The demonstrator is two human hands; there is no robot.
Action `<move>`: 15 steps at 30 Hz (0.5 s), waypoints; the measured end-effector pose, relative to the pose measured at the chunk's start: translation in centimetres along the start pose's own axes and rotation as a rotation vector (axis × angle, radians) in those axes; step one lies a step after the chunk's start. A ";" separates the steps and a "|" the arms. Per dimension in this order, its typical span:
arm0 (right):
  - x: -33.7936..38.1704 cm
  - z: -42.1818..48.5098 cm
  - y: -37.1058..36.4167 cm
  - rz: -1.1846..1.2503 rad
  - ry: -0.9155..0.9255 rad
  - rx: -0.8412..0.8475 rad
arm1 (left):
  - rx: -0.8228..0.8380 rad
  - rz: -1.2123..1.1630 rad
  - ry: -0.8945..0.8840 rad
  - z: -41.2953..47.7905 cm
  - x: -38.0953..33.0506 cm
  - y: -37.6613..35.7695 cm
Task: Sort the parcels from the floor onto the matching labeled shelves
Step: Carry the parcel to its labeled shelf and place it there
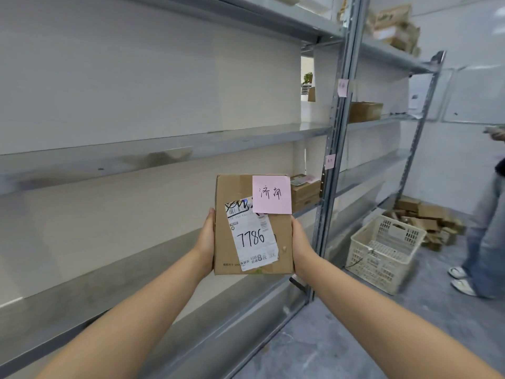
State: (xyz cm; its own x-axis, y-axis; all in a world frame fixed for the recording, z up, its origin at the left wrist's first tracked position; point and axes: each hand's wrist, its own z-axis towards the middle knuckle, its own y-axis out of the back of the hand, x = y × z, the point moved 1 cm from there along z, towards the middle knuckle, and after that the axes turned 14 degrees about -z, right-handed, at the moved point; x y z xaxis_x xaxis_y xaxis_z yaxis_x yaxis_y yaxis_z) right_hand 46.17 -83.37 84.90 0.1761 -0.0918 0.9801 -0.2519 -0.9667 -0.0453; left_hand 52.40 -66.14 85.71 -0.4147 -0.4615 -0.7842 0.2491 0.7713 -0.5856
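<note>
I hold a brown cardboard parcel (246, 187) upright in front of me with both hands. It carries a pink sticky note (271, 194) with handwritten characters and a white shipping label reading 7786. My left hand (205, 242) grips its left edge and my right hand (300, 246) grips its right edge, fingers hidden behind the box. The parcel hangs in front of the grey metal shelves (164, 143). Pink labels (342, 87) (329, 161) are stuck on the shelf upright. A small parcel (304, 191) lies on a shelf just behind the held one.
A white plastic crate (382, 253) stands on the floor at the right, with a heap of cardboard parcels (426, 222) behind it. Another person's legs (483, 242) stand at the far right. More boxes (364, 112) (396, 26) sit on the right-hand shelves.
</note>
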 end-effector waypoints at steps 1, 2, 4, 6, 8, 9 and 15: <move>-0.1 0.3 0.7 0.001 0.002 -0.014 | 0.016 0.010 -0.001 0.7 0.1 -0.5; 0.0 0.5 1.3 0.003 0.008 -0.024 | 0.035 0.014 0.006 1.3 0.2 -1.0; 0.1 1.0 2.6 0.002 0.016 -0.071 | 0.074 0.026 0.033 2.9 0.6 -2.0; 0.2 1.6 3.8 0.020 0.009 -0.107 | 0.109 0.032 0.053 4.6 1.2 -2.8; 0.5 2.1 4.8 0.033 0.010 -0.139 | 0.139 0.030 0.074 6.2 1.5 -3.7; 0.7 2.5 5.3 0.029 0.011 -0.157 | 0.149 0.025 0.082 7.2 1.5 -4.2; 3.6 5.6 8.9 0.037 0.064 -0.248 | 0.264 0.047 0.113 13.1 0.8 -8.7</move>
State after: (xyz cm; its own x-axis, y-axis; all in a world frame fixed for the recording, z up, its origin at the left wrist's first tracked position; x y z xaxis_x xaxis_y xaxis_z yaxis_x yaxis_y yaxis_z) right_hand 49.86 -93.64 86.97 0.1038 -0.1036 0.9892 -0.4845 -0.8739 -0.0407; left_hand 61.35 -78.98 87.46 -0.4881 -0.3651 -0.7928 0.4835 0.6431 -0.5939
